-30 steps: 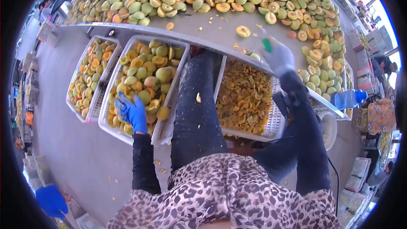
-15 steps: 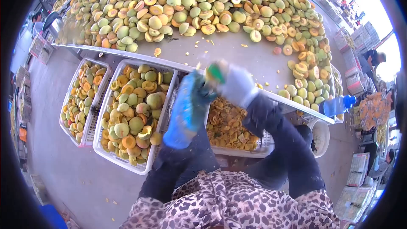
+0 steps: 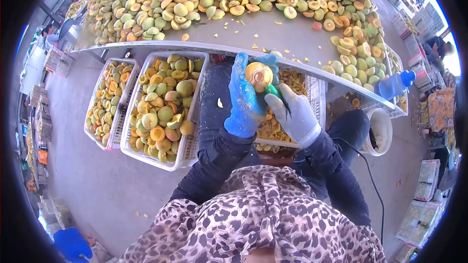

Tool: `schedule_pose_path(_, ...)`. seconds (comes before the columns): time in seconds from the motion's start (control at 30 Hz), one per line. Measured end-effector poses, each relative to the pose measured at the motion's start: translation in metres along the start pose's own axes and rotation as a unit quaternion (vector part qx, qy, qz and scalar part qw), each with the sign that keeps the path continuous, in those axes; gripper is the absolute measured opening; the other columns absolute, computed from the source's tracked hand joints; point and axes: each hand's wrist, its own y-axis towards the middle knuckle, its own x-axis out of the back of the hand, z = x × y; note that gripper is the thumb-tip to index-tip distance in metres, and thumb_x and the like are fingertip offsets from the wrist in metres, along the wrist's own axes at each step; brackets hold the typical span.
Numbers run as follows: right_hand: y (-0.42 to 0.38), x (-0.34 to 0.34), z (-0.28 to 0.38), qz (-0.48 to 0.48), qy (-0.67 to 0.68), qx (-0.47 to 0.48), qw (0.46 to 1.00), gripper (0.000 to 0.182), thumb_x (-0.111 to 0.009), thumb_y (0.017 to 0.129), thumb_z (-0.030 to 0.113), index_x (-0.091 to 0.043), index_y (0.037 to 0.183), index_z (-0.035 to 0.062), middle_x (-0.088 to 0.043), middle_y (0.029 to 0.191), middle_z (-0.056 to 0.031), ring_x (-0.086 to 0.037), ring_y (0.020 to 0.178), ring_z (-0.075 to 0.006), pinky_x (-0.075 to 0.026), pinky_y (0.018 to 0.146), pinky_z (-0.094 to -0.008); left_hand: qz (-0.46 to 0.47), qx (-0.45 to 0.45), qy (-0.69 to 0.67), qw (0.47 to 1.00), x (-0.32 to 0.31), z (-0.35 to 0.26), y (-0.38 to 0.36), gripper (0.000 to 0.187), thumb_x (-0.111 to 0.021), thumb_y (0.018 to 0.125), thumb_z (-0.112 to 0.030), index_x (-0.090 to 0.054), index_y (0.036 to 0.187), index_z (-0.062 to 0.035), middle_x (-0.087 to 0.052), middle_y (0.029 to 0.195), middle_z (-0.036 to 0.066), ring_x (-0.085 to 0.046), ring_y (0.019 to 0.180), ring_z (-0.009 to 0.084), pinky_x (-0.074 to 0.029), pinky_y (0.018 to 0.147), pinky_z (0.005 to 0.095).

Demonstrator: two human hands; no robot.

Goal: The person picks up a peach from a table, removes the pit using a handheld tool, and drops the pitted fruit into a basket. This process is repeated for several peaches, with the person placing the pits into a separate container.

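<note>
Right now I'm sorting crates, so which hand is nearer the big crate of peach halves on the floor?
Left. The left hand, in a blue glove, holds a peach half just beside the crate. The right hand, in a grey glove, is farther away, over the other crate.

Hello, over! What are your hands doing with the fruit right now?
Left hand grips fruit half, cut face up. Right hand holds green-handled tool against it. Nothing blocking.
</note>
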Motion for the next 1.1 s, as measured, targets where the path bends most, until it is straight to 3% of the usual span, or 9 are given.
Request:
schedule_pose_path(0.2, -0.006, -0.007, -0.01, 0.061, 0.041, -0.072, 0.995, 0.035, -0.047, 0.096, 0.03, -0.057, 0.091, -0.0028, -0.06, 0.071, -0.0256, -0.062, 0.067, -0.0409, -0.047, 0.059, -0.0431, 0.007, -0.211, 0.222, 0.952, 0.01, 0.02, -0.011, 0.05, -0.057, 0.092, -0.026, -0.037, 0.132, -0.0043, -0.062, 0.1, 0.016, -0.06, 0.08, 0.0223, -0.052, 0.07, 0.0329)
schedule_pose_path(0.23, -0.009, -0.005, -0.007, 0.065, 0.09, -0.077, 0.991, 0.038, -0.046, 0.097, 0.033, -0.057, 0.092, -0.0035, -0.061, 0.07, -0.0213, -0.062, 0.061, -0.0371, -0.047, 0.059, -0.0422, 0.047, -0.192, 0.204, 0.959, 0.017, 0.017, -0.008, 0.046, -0.058, 0.091, -0.022, -0.039, 0.129, -0.0035, -0.062, 0.099, 0.016, -0.06, 0.08, 0.0214, -0.052, 0.068, 0.0318)
schedule_pose_path(0.27, -0.011, 0.002, 0.002, 0.119, 0.234, -0.153, 0.953, 0.038, -0.043, 0.1, 0.036, -0.055, 0.086, 0.0025, -0.049, 0.058, -0.0003, -0.045, 0.045, -0.0077, -0.035, 0.041, -0.0233, 0.022, -0.154, 0.168, 0.974, 0.014, 0.014, -0.005, 0.045, -0.058, 0.091, -0.023, -0.04, 0.128, -0.0026, -0.063, 0.095, 0.015, -0.06, 0.076, 0.0206, -0.052, 0.065, 0.0305)
schedule_pose_path(0.43, -0.007, 0.019, 0.009, 0.215, 0.294, -0.257, 0.895, 0.048, -0.035, 0.1, 0.046, -0.051, 0.079, 0.0045, -0.044, 0.052, 0.0015, -0.038, 0.038, -0.0072, -0.029, 0.036, -0.0233, 0.026, -0.014, 0.111, 0.993, 0.0, -0.001, 0.001, 0.047, -0.044, 0.095, -0.049, -0.06, 0.087, -0.0051, -0.064, 0.078, 0.012, -0.062, 0.065, 0.0211, -0.052, 0.057, 0.0302)
schedule_pose_path(0.67, -0.012, 0.026, 0.004, 0.225, 0.306, -0.219, 0.899, 0.046, -0.041, 0.098, 0.044, -0.054, 0.087, 0.0022, -0.046, 0.054, 0.0013, -0.044, 0.043, -0.0073, -0.034, 0.041, -0.0213, -0.017, -0.164, 0.28, 0.946, -0.027, 0.004, -0.013, 0.045, -0.042, 0.097, -0.045, -0.059, 0.095, -0.0036, -0.064, 0.082, 0.009, -0.061, 0.067, 0.0189, -0.05, 0.06, 0.0289)
schedule_pose_path(0.73, -0.014, 0.023, -0.011, 0.107, 0.219, -0.113, 0.963, 0.041, -0.05, 0.095, 0.041, -0.056, 0.1, 0.0012, -0.059, 0.076, -0.0058, -0.054, 0.057, -0.0108, -0.047, 0.056, -0.0283, 0.027, -0.04, 0.165, 0.985, -0.022, 0.005, -0.004, 0.043, -0.041, 0.098, -0.042, -0.059, 0.1, -0.0031, -0.065, 0.087, 0.009, -0.062, 0.072, 0.0184, -0.051, 0.063, 0.0289)
schedule_pose_path(0.9, -0.023, 0.012, -0.012, -0.042, -0.132, 0.01, 0.99, 0.022, -0.051, 0.095, 0.027, -0.052, 0.088, 0.0058, -0.06, 0.065, -0.0194, -0.058, 0.063, -0.0421, -0.046, 0.055, -0.0486, 0.021, 0.006, 0.101, 0.995, -0.018, 0.011, -0.007, 0.041, -0.042, 0.098, -0.039, -0.058, 0.109, -0.0022, -0.066, 0.093, 0.01, -0.063, 0.081, 0.0186, -0.052, 0.072, 0.0294)
schedule_pose_path(1.03, -0.023, 0.013, -0.011, 0.03, 0.158, -0.082, 0.984, 0.036, -0.048, 0.096, 0.035, -0.055, 0.091, 0.0004, -0.059, 0.062, -0.0163, -0.056, 0.044, -0.0251, -0.044, 0.046, -0.0402, 0.062, -0.017, 0.102, 0.993, -0.014, 0.01, -0.004, 0.041, -0.044, 0.097, -0.04, -0.059, 0.102, -0.0023, -0.066, 0.084, 0.01, -0.064, 0.073, 0.0201, -0.053, 0.067, 0.031)
schedule_pose_path(1.1, -0.023, 0.027, -0.003, 0.175, 0.31, -0.282, 0.891, 0.044, -0.047, 0.097, 0.038, -0.059, 0.091, -0.0031, -0.059, 0.064, -0.0089, -0.054, 0.049, -0.0142, -0.043, 0.047, -0.0321, 0.06, 0.019, 0.066, 0.996, -0.015, 0.008, -0.004, 0.04, -0.046, 0.096, -0.04, -0.059, 0.1, -0.0026, -0.065, 0.081, 0.01, -0.064, 0.071, 0.0202, -0.053, 0.066, 0.0317)
